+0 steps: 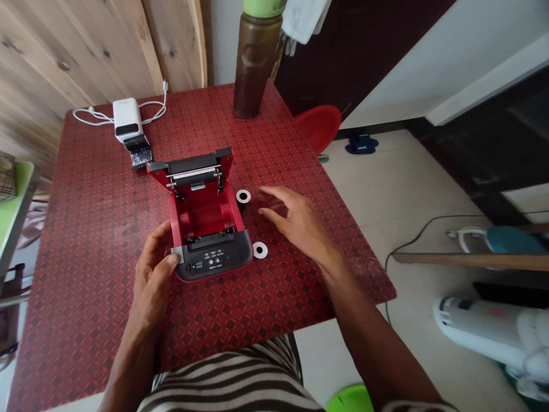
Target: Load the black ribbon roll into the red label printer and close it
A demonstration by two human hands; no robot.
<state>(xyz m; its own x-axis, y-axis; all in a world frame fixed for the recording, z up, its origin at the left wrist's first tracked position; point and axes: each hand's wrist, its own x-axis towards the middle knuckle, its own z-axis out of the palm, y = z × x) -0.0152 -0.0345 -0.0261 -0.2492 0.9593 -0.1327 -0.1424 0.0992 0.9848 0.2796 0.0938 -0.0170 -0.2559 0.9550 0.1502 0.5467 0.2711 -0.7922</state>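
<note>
A red and black receipt printer (214,252) sits on the table with its lid (197,171) raised, and its red paper bay shows nothing inside. My left hand (154,272) grips the printer's left side, thumb on the front corner and fingers partly hidden behind the edge. To the printer's right, a small white ring-shaped piece with a black centre (243,197) stands on a dark base. A similar white ring piece (260,250) is by the front right corner. My right hand (295,220) hovers beside the upper one, thumb and fingers apart, holding nothing.
On the patterned red table (94,240) a white device (127,118) with a cable and a dark strip lies at the back left. A tall brown bottle (257,63) with a green lid stands at the back edge. Beyond the right edge is a red stool (319,126).
</note>
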